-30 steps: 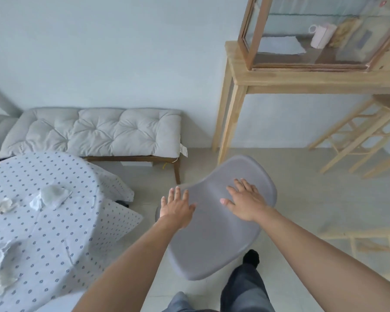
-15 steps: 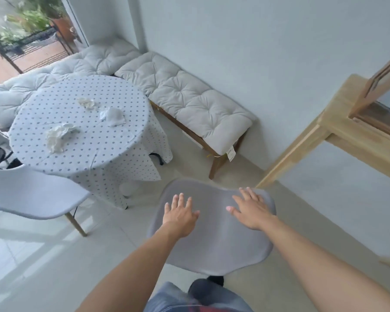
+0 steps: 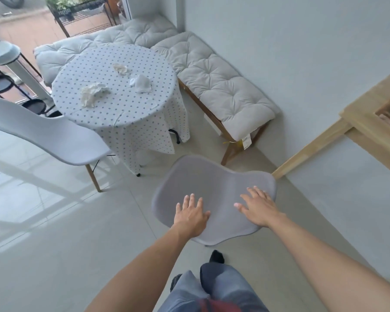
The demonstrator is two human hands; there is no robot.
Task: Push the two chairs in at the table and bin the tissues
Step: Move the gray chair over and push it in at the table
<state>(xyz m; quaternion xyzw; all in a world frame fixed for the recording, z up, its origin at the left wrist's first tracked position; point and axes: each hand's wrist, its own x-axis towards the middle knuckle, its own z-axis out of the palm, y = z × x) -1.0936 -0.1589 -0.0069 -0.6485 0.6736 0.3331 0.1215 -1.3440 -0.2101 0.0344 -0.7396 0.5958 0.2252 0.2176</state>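
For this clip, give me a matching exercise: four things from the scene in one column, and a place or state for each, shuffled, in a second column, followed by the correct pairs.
Things:
1. grey chair
2. white chair
3. crumpled tissues
4. cushioned bench

Places or states:
A. lying on the dotted tablecloth of the round table
B. along the wall, beyond the table
C. under both hands, left hand and right hand, both flat and open
D. to the left of the table, untouched

Pairs: 1-C, 2-D, 3-A, 4-B

Two chairs [image 3: 214,197] [image 3: 47,134], three tissues [image 3: 94,93] [image 3: 141,83] [image 3: 121,68], one table [image 3: 122,109], two benches [image 3: 225,91] [image 3: 113,39]
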